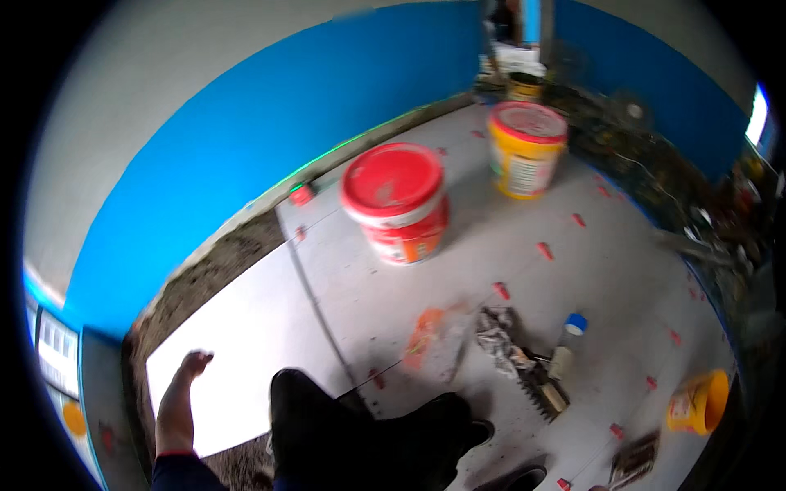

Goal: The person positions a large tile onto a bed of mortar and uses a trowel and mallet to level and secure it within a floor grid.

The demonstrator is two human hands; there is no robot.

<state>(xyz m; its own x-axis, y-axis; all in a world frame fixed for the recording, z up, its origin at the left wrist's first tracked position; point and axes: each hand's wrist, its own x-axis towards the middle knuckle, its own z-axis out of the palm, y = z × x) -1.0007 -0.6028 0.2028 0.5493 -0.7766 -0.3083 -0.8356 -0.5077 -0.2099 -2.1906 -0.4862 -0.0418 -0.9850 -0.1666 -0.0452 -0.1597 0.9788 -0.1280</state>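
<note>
My left hand [196, 362] reaches over a bright white floor tile [237, 352] at the left. Its fingers look curled in; a small dark spot shows at their tip, too small to name. Whether the hand touches the tile, I cannot tell. The tile lies beside grey laid tiles [483, 237], with a dark joint between them. My right hand is out of view. By my feet lie a notched trowel [544, 393], a crumpled grey rag or bag [495, 331] and a clear bottle with a blue cap [567, 348]. An orange and clear plastic packet [430, 340] lies nearby.
A red lidded bucket [397, 200] and a yellow bucket with a red lid [528, 151] stand ahead. Small red clips [545, 251] line the joints. A yellow pail [698, 403] lies tipped at right, near a flat-ended tool [634, 460]. Rubble [639, 155] borders the far right.
</note>
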